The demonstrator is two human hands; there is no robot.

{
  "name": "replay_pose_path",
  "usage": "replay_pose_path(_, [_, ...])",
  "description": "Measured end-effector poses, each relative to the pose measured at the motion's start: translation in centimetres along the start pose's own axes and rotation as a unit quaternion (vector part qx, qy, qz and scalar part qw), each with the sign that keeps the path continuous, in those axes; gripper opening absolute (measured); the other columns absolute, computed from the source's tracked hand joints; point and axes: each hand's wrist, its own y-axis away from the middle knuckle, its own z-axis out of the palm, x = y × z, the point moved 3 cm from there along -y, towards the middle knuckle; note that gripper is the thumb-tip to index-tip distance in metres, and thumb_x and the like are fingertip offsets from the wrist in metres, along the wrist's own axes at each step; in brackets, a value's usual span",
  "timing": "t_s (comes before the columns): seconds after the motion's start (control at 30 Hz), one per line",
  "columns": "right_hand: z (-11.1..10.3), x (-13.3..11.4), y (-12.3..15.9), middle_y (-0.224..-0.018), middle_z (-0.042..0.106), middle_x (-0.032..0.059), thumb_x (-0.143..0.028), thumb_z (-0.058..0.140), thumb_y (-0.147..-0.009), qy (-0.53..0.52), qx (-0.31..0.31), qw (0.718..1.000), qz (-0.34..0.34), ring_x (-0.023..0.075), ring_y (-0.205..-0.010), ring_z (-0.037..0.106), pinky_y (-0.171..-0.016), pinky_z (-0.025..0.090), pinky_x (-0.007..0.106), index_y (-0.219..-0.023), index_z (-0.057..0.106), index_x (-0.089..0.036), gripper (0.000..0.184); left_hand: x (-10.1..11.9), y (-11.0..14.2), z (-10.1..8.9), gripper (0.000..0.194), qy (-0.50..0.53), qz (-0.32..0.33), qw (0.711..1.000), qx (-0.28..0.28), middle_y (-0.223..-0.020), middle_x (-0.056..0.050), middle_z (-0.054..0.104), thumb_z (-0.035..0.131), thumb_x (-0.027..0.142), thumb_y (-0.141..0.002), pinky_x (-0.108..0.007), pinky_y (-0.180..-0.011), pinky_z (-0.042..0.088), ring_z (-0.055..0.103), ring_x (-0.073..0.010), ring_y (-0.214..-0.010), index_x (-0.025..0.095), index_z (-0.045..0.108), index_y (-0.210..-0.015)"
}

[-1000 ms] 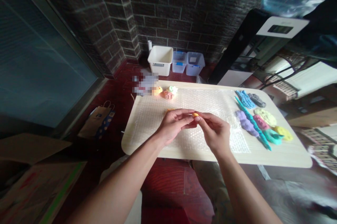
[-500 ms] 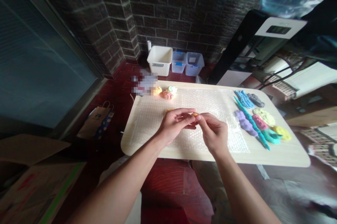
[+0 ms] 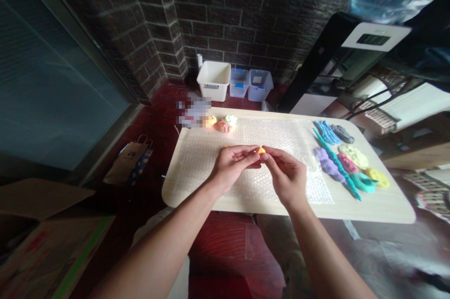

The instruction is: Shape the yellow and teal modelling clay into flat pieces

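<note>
A small piece of orange-yellow modelling clay [image 3: 261,151] is pinched between the fingertips of both hands, above the table's middle. My left hand [image 3: 232,163] grips it from the left, its thumb and fingers closed. From the right, my right hand [image 3: 286,175] holds the same piece between thumb and fingers. Below them lies a sheet of bubble wrap [image 3: 200,158]. Just behind my left hand a bit of orange shows, mostly hidden. Farther back sit a pink clay lump [image 3: 225,127], a pale green and white lump [image 3: 230,119] and an orange-yellow lump [image 3: 211,121].
On the table's [image 3: 390,205] right lie several clay lumps: blue [image 3: 326,132], grey [image 3: 342,134], purple [image 3: 328,164], yellow [image 3: 378,177] and others, with a long teal roll [image 3: 337,164]. Behind the table stand a white bin [image 3: 213,81] and two clear boxes [image 3: 260,85].
Both hands stay in nearly the same place. The clay piece has turned slightly between the fingertips, and more of its yellow surface shows than half a second ago.
</note>
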Motion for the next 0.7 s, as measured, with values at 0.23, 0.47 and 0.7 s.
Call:
replay_pose_path(0.23, [0.2, -0.1, 0.2, -0.103, 0.082, 0.0063, -0.031, 0.076, -0.098, 0.031, -0.042, 0.998, -0.018, 0.0228, -0.096, 0.077, -0.09, 0.064, 0.041, -0.111, 0.083, -0.027, 0.016, 0.3, 0.1, -0.2, 0.029, -0.043, 0.056, 0.997, 0.023, -0.093, -0.009, 0.084, 0.097, 0.033, -0.07, -0.038, -0.084, 0.067, 0.079, -0.0203, -0.082, 0.017, 0.086, -0.091])
replay_pose_path(0.47, [0.0, -1.9, 0.0, -0.112, 0.074, 0.0081, -0.022, 0.066, -0.102, 0.184, -0.07, 0.969, -0.152, 0.0255, -0.106, 0.072, -0.092, 0.06, 0.045, -0.129, 0.077, -0.033, 0.031, -0.1, 0.0, -0.2, 0.029, 0.009, -0.004, 1.0, -0.001, -0.1, -0.011, 0.084, 0.094, 0.03, -0.075, -0.04, -0.093, 0.063, 0.078, -0.0191, -0.088, 0.014, 0.085, -0.097])
replay_pose_path(0.7, [-0.3, -1.6, 0.0, -0.096, 0.078, 0.0054, -0.025, 0.078, -0.095, 0.149, -0.06, 0.981, -0.107, 0.0225, -0.089, 0.073, -0.079, 0.06, 0.04, -0.108, 0.083, -0.029, 0.015, 0.2, 0.0, -0.4, 0.03, 0.02, -0.039, 0.999, 0.005, -0.087, -0.009, 0.082, 0.097, 0.03, -0.07, -0.034, -0.081, 0.063, 0.077, -0.0184, -0.08, 0.013, 0.083, -0.09])
